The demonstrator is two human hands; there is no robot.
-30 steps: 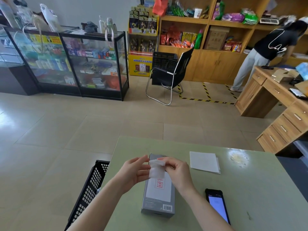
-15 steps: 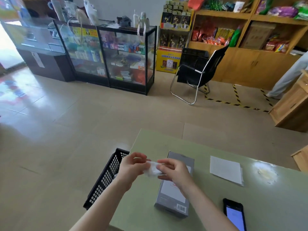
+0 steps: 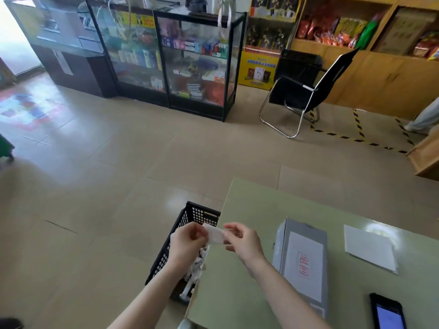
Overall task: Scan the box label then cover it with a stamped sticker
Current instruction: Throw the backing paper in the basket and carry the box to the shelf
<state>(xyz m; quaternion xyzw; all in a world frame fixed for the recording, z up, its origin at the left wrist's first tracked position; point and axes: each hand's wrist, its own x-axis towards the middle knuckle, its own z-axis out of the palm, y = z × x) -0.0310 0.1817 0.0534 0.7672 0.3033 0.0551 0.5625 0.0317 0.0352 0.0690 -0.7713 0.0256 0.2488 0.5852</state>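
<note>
At the far left, beside the surface [image 3: 249, 281], a black basket [image 3: 185, 219] stands on the floor with crumpled white scraps [image 3: 193, 271] inside it. Your left hand [image 3: 187, 243] is held over that basket, its fingertips closed on the left end of a small white paper strip [image 3: 215, 236]. Your right hand [image 3: 244, 241] pinches the other end of the same strip, so the paper is held between both hands, above the surface's left edge and the basket's rim. To the right of your right forearm the grey box [image 3: 301, 262] lies flat on the green surface, well clear of the hands. A white sticker [image 3: 304, 264] with a red stamp mark [image 3: 304, 264] on it covers much of the box's top; the mark is too blurred to read. Further right a white sheet [image 3: 369, 248] lies flat on the surface, apart from the box. At the lower right a phone [image 3: 389, 314] lies face up with its screen lit, near the surface's front edge.
</note>
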